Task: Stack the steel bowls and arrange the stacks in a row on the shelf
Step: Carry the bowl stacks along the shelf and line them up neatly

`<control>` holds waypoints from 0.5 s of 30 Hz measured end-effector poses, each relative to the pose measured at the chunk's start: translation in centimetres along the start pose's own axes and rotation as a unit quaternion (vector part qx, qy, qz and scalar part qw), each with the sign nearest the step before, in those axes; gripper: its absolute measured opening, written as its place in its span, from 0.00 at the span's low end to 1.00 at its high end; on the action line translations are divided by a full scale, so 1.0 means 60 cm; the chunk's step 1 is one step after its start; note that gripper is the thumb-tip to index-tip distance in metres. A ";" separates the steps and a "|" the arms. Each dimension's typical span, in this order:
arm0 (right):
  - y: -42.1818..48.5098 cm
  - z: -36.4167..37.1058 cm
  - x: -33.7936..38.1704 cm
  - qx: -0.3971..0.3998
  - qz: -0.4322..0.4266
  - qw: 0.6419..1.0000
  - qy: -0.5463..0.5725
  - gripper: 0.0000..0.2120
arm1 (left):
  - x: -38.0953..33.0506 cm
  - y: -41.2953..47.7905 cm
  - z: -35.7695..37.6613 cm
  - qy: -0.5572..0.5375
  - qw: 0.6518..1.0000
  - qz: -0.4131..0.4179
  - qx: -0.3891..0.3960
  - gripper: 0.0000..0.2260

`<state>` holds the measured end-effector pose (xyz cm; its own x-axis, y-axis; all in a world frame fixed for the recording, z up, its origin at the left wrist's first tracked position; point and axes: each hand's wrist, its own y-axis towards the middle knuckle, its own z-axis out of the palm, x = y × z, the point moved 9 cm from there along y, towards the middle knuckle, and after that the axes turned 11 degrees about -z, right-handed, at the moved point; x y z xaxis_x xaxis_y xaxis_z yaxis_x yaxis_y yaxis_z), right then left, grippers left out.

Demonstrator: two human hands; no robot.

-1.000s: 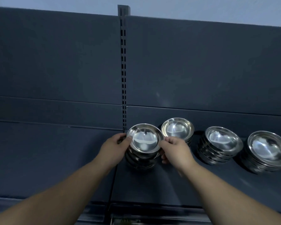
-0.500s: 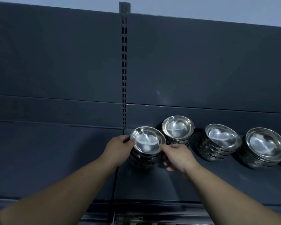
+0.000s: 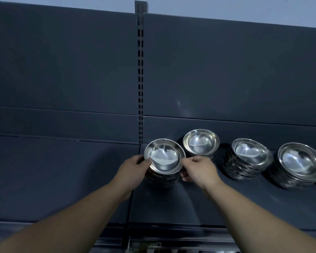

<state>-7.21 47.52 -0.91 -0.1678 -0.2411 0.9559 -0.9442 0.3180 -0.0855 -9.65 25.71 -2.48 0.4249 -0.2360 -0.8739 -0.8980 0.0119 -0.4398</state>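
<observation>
Nearest, two bare forearms rising from the bottom corners, both cut off by the lower edge. Under the front lip, a dim strip (image 3: 146,245) with a pale greenish patch, possibly a label, too dark to read.

Next, the left hand (image 3: 135,168), fingers curled round the left side of a stack of round polished steel bowls (image 3: 163,157), thumb on the top rim. Opposite, the right hand (image 3: 199,170), thumb and forefinger pinching the right rim, remaining fingers curled lower against the stack's side. Top bowl shallow, mirror-smooth, with a broad flat rim. Bowls beneath visible only as dark ribbed bands, number unclear. Stack placed near the left end of the matte dark grey metal shelf (image 3: 171,203), just right of a seam. Base lost in shadow, so contact with the shelf not certain.

Just behind and to the right, a second steel bowl stack (image 3: 201,142), close to the back, lower part hidden by the right hand. Further right, a third steel bowl stack (image 3: 250,154) and a fourth steel bowl stack (image 3: 299,161), each apart from its neighbour, the same glossy ribbed sides.

Farthest, smooth dark grey back panels (image 3: 226,70), split by a slotted grey upright (image 3: 140,79).
</observation>
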 end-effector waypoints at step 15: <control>0.007 -0.001 -0.006 0.010 -0.014 0.997 -0.076 0.05 | -0.016 -0.012 -0.015 0.027 0.998 0.028 -0.056 0.16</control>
<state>-7.52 47.80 -1.27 -0.1798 -0.3865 0.9046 -0.9547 0.2903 -0.0657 -9.53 25.08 -1.13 0.3696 -0.2909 -0.8825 -0.9286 -0.0818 -0.3620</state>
